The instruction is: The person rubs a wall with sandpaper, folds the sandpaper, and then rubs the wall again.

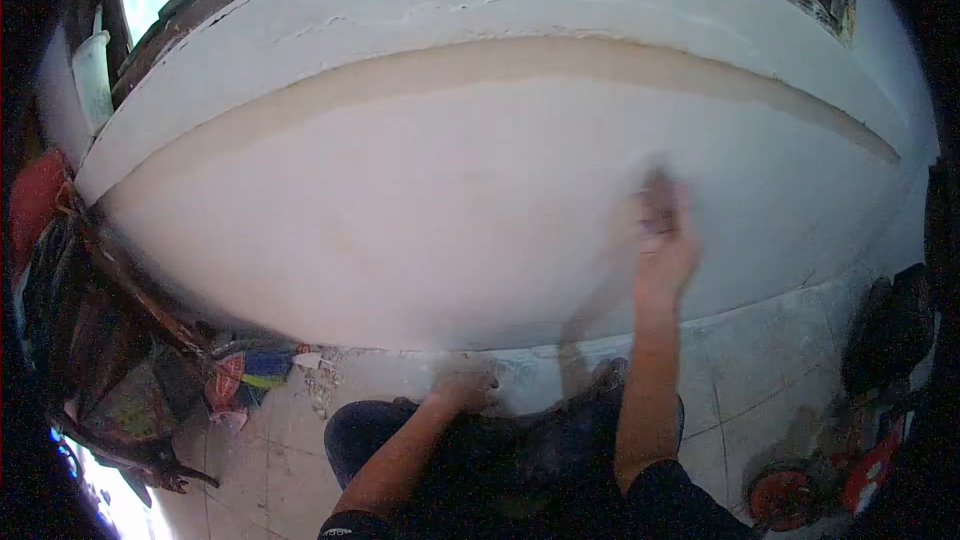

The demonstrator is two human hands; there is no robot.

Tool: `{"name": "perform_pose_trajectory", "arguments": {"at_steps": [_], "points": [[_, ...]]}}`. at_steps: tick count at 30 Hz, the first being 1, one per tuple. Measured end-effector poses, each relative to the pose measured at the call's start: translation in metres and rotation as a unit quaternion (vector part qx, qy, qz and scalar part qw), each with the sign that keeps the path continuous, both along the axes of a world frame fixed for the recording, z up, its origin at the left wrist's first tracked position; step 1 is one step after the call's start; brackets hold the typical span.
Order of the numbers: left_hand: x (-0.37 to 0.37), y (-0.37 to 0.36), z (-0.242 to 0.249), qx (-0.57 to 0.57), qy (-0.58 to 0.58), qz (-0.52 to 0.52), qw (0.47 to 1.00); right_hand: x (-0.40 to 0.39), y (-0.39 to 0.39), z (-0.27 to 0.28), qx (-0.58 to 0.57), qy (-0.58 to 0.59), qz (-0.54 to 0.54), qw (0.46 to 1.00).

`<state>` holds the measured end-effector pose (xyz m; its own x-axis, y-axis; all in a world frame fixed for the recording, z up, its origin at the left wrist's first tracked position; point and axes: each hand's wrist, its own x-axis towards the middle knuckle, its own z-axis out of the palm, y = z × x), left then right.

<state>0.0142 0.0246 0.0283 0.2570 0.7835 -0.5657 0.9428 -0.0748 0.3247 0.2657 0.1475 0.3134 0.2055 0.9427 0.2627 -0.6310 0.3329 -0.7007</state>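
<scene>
My right hand (668,255) is raised to the pale wall (400,200), right of its middle. Its fingers are closed around a small dark object (658,198) at the wall's surface; motion smears both, and I cannot tell what kind of object it is. A shadow of the arm falls on the wall beside it. Low down, my left hand (466,392) is by my knees, close to the wall's foot. Its fingers look curled in, with the inside of the hand hidden.
A rough ledge (480,15) with cracked paint runs above the wall. Bags and cloth scraps (245,380) lie on the tiled floor (270,450) at the left. At the right are a dark bag-like thing (885,335) and a red round object (785,495).
</scene>
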Motion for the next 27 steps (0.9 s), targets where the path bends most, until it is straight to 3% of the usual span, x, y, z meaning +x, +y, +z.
{"name": "perform_pose_trajectory", "arguments": {"at_steps": [2,4,7,8,11,13,15,17,18,20,21,22,24,27], "points": [[-0.002,-0.002,-0.017,0.008,-0.016,0.01,1.0,0.016,0.013,-0.007,0.033,0.052,0.015,0.998],[0.002,-0.004,-0.01,0.015,-0.032,0.017,0.999,0.002,0.003,0.001,-0.019,0.074,0.014,0.997],[0.009,-0.004,0.016,0.006,-0.008,-0.019,1.0,-0.063,-0.026,-0.008,-0.002,-0.099,0.134,0.986],[0.009,-0.004,0.016,0.065,0.018,-0.048,0.997,-0.079,-0.035,-0.014,0.005,-0.155,0.184,0.971],[0.009,-0.003,0.037,0.141,0.058,-0.084,0.985,-0.094,-0.034,-0.023,0.008,-0.141,0.255,0.956],[0.009,-0.006,0.041,0.155,0.065,-0.085,0.982,-0.068,-0.027,-0.013,-0.019,-0.161,0.197,0.967],[0.01,-0.008,0.022,0.087,0.039,-0.066,0.993,-0.037,-0.019,0.004,-0.011,-0.021,0.143,0.989],[0.006,0.0,0.0,0.029,0.018,-0.05,0.998,0.002,0.005,-0.002,0.081,0.1,0.125,0.984],[0.002,0.004,-0.012,0.0,0.008,-0.042,0.999,-0.001,0.005,0.002,0.084,0.099,0.129,0.983],[-0.005,0.0,-0.062,0.071,-0.013,-0.029,0.997,-0.004,0.002,0.011,0.051,0.145,0.099,0.983],[-0.006,-0.003,-0.078,0.135,-0.036,-0.019,0.99,-0.017,-0.003,0.007,0.022,0.125,0.151,0.98],[-0.004,0.0,-0.059,0.134,-0.035,-0.02,0.99,-0.036,-0.012,0.001,-0.006,0.106,0.201,0.974],[0.005,0.001,0.017,-0.035,-0.002,-0.03,0.999,-0.067,-0.028,-0.004,0.019,-0.118,0.262,0.957],[0.015,-0.009,0.059,-0.015,0.059,0.009,0.998,-0.087,-0.034,-0.012,-0.023,-0.103,0.305,0.946]]}}
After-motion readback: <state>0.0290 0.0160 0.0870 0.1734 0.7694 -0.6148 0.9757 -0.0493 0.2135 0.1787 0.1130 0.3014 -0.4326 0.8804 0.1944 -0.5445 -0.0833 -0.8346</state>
